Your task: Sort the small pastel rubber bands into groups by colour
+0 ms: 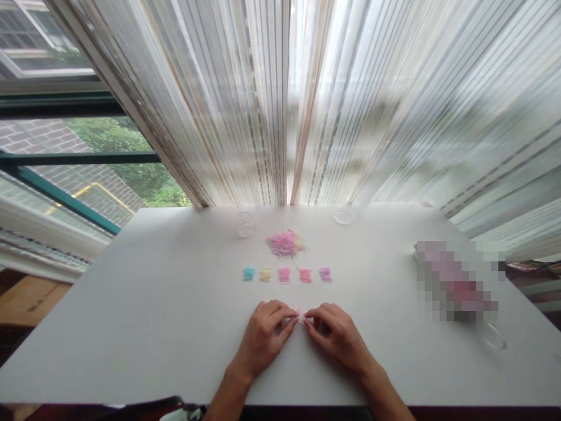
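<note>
Near the front middle of the white table, my left hand point(266, 332) and my right hand point(336, 337) face each other, thumb and forefinger pinched on both. Between the fingertips shows a tiny pale pink piece point(300, 310), thin like a small elastic band, too blurred to be sure. Beyond the hands is a row of small sorted bunches: teal point(249, 274), yellow point(265, 274), pink point(284, 275), coral point(305, 275) and purple point(325, 275). Behind the row lies a loose mixed pile point(286, 244) of similar thin pieces, mostly pink.
At the back edge stand a clear round container point(246, 227) and a clear shallow dish point(343, 217). A pixelated pinkish object point(451, 280) lies on the right, with a clear ring-shaped item point(493, 336) beside it. Striped curtains point(272, 117) hang behind the table point(175, 327).
</note>
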A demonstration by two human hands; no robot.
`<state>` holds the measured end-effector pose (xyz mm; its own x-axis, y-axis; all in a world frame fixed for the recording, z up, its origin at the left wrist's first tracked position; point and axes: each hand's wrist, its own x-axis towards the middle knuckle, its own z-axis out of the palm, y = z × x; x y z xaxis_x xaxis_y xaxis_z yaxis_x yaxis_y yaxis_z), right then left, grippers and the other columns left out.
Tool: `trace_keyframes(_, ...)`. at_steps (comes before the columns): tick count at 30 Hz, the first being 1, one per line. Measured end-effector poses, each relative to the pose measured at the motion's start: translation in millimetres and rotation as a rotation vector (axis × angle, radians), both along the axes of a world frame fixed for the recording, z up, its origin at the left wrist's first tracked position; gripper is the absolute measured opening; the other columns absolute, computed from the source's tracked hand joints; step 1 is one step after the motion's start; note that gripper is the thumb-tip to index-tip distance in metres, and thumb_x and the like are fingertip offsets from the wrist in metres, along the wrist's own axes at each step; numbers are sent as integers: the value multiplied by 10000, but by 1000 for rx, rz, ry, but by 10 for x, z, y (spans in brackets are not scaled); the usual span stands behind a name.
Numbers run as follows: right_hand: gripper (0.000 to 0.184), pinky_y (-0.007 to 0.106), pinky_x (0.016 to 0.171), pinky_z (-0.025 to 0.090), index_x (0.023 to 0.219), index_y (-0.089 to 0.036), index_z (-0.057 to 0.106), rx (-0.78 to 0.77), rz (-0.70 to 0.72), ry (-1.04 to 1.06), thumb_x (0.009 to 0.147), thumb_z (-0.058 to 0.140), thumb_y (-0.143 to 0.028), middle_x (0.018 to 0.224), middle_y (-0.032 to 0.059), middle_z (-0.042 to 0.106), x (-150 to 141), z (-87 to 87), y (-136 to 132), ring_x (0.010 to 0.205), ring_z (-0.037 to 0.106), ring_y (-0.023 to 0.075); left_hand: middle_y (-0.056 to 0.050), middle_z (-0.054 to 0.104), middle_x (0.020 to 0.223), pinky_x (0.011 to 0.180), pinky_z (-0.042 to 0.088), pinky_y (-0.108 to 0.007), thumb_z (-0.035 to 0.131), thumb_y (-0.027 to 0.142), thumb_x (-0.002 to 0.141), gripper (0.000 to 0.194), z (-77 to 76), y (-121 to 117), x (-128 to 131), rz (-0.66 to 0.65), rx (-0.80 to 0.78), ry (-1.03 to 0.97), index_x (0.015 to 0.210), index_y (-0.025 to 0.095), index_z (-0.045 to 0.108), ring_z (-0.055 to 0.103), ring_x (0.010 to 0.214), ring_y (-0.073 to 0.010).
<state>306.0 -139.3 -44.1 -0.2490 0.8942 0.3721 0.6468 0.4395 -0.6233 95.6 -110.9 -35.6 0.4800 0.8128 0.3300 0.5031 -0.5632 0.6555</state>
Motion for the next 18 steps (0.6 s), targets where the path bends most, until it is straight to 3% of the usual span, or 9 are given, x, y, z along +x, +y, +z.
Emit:
trace_keyframes(14,96,277,644,479,926,-216,677,-13,-1,29,923,592,-170,729,22,644,13,13,-7,683,605,168,-40,705,922,808,463,-340,590,266,997,137,0,0,-14,4,-47,-12,1014,230,721,640,848,-184)
trace_keyframes(18,151,281,646,484,1038,-224,688,1,5,50,919,607,-178,747,21,656,11,9,-8,687,609,168,-46,707,915,804,472,-344,584,281,1000,157,15,-2,-8,-2,-31,0,1003,235,734,642,851,-187)
